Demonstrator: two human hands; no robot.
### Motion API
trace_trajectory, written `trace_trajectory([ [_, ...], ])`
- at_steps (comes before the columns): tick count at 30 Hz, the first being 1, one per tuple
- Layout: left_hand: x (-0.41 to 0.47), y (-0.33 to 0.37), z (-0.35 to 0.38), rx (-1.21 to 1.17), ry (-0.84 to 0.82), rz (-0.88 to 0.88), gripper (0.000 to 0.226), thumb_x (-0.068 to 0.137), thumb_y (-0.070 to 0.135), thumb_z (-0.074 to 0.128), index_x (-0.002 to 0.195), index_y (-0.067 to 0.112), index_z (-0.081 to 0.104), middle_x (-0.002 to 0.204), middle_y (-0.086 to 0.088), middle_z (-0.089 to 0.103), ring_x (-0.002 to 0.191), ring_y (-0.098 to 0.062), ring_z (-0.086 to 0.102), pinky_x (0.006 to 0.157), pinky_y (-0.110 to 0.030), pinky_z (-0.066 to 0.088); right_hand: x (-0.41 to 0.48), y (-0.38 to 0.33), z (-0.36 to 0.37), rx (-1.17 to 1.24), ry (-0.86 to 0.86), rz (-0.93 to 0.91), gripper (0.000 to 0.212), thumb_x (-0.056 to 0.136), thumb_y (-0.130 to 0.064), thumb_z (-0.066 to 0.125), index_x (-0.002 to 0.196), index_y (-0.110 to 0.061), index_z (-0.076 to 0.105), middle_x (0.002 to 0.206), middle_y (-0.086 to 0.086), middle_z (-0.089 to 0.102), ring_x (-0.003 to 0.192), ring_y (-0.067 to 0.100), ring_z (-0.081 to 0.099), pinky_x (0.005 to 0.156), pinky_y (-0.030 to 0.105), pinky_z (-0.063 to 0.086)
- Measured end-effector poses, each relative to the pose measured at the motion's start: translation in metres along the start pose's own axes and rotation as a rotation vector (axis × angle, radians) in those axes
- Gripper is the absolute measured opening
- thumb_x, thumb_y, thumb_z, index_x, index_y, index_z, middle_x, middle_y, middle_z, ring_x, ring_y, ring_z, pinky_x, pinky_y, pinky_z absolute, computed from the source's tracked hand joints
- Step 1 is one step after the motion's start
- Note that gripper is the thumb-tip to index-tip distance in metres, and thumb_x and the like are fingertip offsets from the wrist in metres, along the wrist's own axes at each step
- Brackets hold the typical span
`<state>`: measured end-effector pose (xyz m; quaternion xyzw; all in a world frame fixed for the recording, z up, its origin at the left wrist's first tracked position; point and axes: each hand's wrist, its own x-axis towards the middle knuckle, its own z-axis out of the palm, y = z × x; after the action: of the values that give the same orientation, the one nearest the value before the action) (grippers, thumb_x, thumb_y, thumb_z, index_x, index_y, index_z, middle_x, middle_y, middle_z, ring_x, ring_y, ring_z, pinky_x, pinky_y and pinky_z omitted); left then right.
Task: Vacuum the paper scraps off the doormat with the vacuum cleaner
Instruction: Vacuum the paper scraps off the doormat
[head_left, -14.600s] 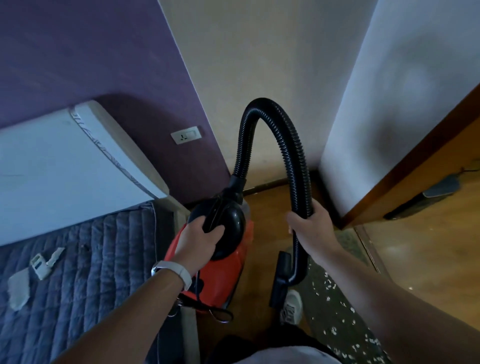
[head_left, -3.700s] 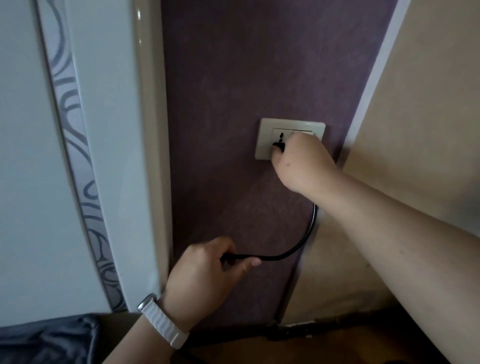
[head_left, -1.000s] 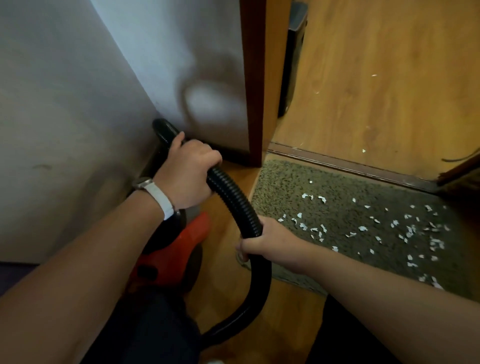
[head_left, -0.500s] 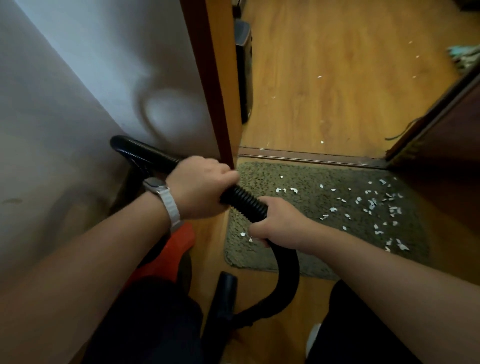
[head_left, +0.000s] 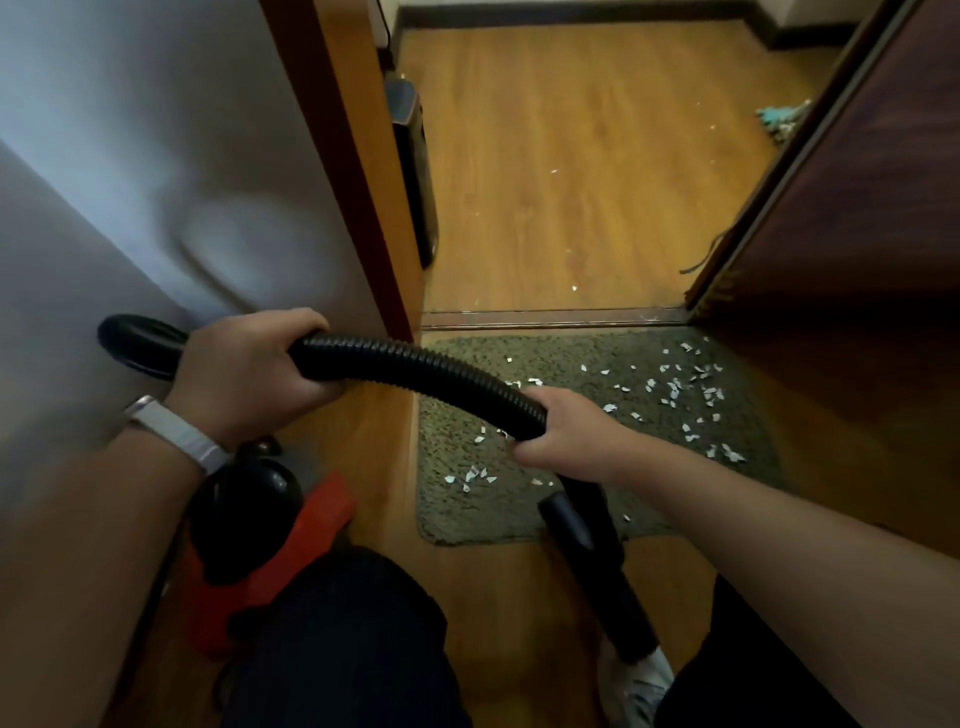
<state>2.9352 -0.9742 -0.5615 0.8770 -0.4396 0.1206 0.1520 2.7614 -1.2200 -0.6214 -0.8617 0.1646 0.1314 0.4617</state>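
I am gripping the ribbed black hose (head_left: 415, 366) in both fists. My left hand (head_left: 249, 369) is wrapping round it at centre left, a pale flat strap (head_left: 176, 434) on its wrist. My right hand (head_left: 566, 436) is curling round it just right of centre. Below that hand the hose is joining a smooth, rigid black tube (head_left: 597, 561) that is slanting toward the lower right. The vacuum cleaner (head_left: 291, 545), glossy red plastic with a rounded black top, is sitting at the lower left beside my dark trouser leg. The doormat (head_left: 467, 509), a shaggy grey-green rectangle with rounded corners, is lying in the middle of the frame on the smooth wooden floor (head_left: 571, 182). The small, jagged white paper scraps (head_left: 670, 389) are lying thickest on its right half.

Half a second ago my hands were almost touching; now they are well apart, with an arched stretch of hose between them. The tube has swung from the lower centre to the lower right.
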Motion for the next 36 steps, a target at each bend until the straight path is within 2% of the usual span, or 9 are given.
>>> trace_trajectory([
  [2, -0.001, 0.005, 0.008, 0.036, -0.076, -0.015, 0.037, 0.065, 0.053, 0.055, 0.081, 0.023, 0.068, 0.067, 0.002, 0.065, 0.065, -0.029, 0.065, 0.054, -0.032, 0.048, -0.001, 0.006, -0.011, -0.060, 0.064, 0.024, 0.026, 0.078, -0.019, 0.073, 0.100, -0.025, 0.062, 0.081, 0.000, 0.064, 0.069, 0.022, 0.066, 0.060, 0.035, 0.053],
  [6, -0.001, 0.036, 0.039, 0.139, -0.352, 0.012, 0.040, 0.076, 0.066, 0.057, 0.090, 0.028, 0.059, 0.070, 0.011, 0.059, 0.067, -0.015, 0.063, 0.054, -0.028, 0.049, -0.008, 0.018, -0.035, -0.364, 0.135, 0.032, 0.024, 0.079, -0.025, 0.071, 0.099, -0.028, 0.059, 0.084, -0.005, 0.064, 0.077, 0.020, 0.064, 0.068, 0.032, 0.055],
  [10, 0.009, 0.100, 0.076, 0.061, -0.447, 0.101, 0.042, 0.082, 0.074, 0.050, 0.095, 0.034, 0.050, 0.073, 0.016, 0.053, 0.064, -0.005, 0.053, 0.051, -0.023, 0.043, -0.011, 0.025, -0.037, -0.607, 0.093, -0.036, 0.025, 0.081, -0.032, 0.068, 0.103, -0.028, 0.057, 0.092, -0.005, 0.066, 0.084, 0.020, 0.063, 0.075, 0.036, 0.056],
  [13, 0.022, 0.133, 0.095, -0.050, -0.544, 0.022, 0.038, 0.084, 0.070, 0.053, 0.090, 0.032, 0.051, 0.073, 0.013, 0.059, 0.063, -0.004, 0.057, 0.051, -0.023, 0.043, -0.008, 0.031, -0.044, -0.645, 0.131, -0.071, 0.025, 0.081, -0.032, 0.067, 0.102, -0.026, 0.056, 0.094, -0.004, 0.066, 0.088, 0.023, 0.062, 0.074, 0.036, 0.053],
  [20, 0.025, 0.119, 0.088, -0.306, -0.398, -0.165, 0.034, 0.080, 0.063, 0.065, 0.086, 0.030, 0.062, 0.066, 0.009, 0.063, 0.057, -0.002, 0.059, 0.046, -0.019, 0.041, 0.008, 0.035, -0.056, -0.365, 0.251, -0.105, 0.029, 0.075, -0.025, 0.074, 0.099, -0.026, 0.059, 0.096, -0.008, 0.057, 0.093, 0.016, 0.054, 0.084, 0.036, 0.049],
  [26, 0.028, 0.085, 0.059, -0.386, -0.186, -0.243, 0.029, 0.072, 0.064, 0.073, 0.079, 0.037, 0.062, 0.063, 0.013, 0.062, 0.058, -0.001, 0.059, 0.050, -0.025, 0.045, 0.013, 0.043, -0.084, -0.094, 0.297, 0.073, 0.054, 0.077, -0.016, 0.075, 0.126, -0.028, 0.056, 0.128, -0.003, 0.048, 0.122, 0.017, 0.046, 0.099, 0.032, 0.040],
  [29, 0.033, 0.075, 0.045, -0.367, -0.122, -0.198, 0.029, 0.065, 0.068, 0.067, 0.080, 0.043, 0.063, 0.064, 0.018, 0.063, 0.063, 0.003, 0.060, 0.053, -0.021, 0.043, 0.014, 0.039, -0.073, -0.027, 0.200, 0.041, 0.057, 0.079, -0.020, 0.079, 0.129, -0.031, 0.053, 0.124, -0.005, 0.053, 0.114, 0.013, 0.054, 0.096, 0.031, 0.045],
  [33, 0.050, 0.066, 0.030, -0.311, -0.104, -0.099, 0.039, 0.069, 0.068, 0.067, 0.091, 0.036, 0.069, 0.065, 0.017, 0.064, 0.061, 0.000, 0.061, 0.053, -0.025, 0.048, 0.022, 0.029, -0.062, 0.019, 0.316, 0.051, 0.031, 0.087, -0.025, 0.071, 0.115, -0.033, 0.060, 0.100, -0.008, 0.067, 0.093, 0.013, 0.064, 0.084, 0.038, 0.054],
  [36, 0.069, 0.063, 0.025, -0.156, -0.146, -0.042, 0.040, 0.078, 0.068, 0.062, 0.096, 0.033, 0.065, 0.068, 0.014, 0.062, 0.062, -0.006, 0.060, 0.050, -0.027, 0.046, 0.026, 0.026, -0.063, 0.083, 0.377, 0.081, 0.029, 0.090, -0.024, 0.066, 0.116, -0.034, 0.060, 0.095, -0.006, 0.068, 0.084, 0.012, 0.064, 0.076, 0.036, 0.054],
])
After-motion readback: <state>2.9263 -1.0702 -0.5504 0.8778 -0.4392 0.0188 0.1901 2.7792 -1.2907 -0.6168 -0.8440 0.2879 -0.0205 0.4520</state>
